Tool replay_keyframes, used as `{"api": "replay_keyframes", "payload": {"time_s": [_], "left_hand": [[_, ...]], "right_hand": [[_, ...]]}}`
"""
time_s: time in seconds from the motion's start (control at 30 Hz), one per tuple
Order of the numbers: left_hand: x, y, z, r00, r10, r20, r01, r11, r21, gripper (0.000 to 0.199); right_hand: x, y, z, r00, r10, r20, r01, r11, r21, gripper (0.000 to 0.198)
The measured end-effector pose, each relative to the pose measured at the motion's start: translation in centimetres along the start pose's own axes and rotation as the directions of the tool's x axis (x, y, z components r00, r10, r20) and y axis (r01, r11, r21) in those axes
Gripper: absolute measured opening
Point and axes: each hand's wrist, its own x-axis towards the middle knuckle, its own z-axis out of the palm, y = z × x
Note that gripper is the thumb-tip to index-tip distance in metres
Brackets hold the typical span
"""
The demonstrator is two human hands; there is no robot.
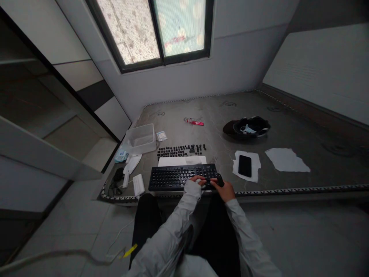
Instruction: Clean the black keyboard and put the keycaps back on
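A black computer keyboard [170, 177] lies near the front edge of the covered platform, many of its key positions bare. My left hand [198, 179] rests over its right part, fingers bent around a small white wad that may be cloth or tissue. Beside it, my right hand [226, 190] grips a black-handled tool [220, 180] at the keyboard's right end. The tool's tip is too small to make out. Behind the keyboard is a white sheet [181, 161], and beyond that, loose black keycaps [173, 151] are laid out in rows.
Left of the keyboard are a clear plastic box [141, 138], a white adapter-like block [138, 184] and a dark cable [115, 181]. A phone [245, 166] on paper, another paper sheet [287, 159] and a dark cap [235, 130] lie right. A red tool [194, 122] sits farther back.
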Motion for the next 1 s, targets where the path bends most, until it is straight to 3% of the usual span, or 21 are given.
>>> {"api": "replay_keyframes", "payload": {"time_s": [0.17,0.37,0.53,0.67,1.0], "left_hand": [[-2.0,1.7,-0.9,0.990,0.136,0.032,-0.132,0.985,-0.115,0.010],[-3.3,3.6,-1.4,0.987,0.164,0.002,-0.161,0.976,-0.147,0.011],[-3.9,5.3,-1.4,0.991,0.107,-0.076,-0.116,0.986,-0.121,0.016],[-4.0,5.7,-1.2,0.993,0.041,-0.107,-0.061,0.979,-0.193,0.019],[-3.2,3.4,-0.5,0.998,-0.044,-0.033,0.038,0.984,-0.176,0.042]], "right_hand": [[-1.7,-2.3,-0.8,0.988,-0.136,-0.068,0.139,0.990,0.036,0.034],[-2.7,-3.9,-1.4,0.970,-0.232,-0.080,0.232,0.973,-0.010,0.034],[-2.7,-4.3,-1.3,0.982,-0.177,-0.069,0.178,0.984,0.015,0.037],[-2.8,-4.7,-1.3,0.989,-0.138,-0.060,0.141,0.989,0.049,0.038],[-2.7,-4.7,-1.2,0.999,-0.017,-0.035,0.022,0.989,0.145,0.037]]}}
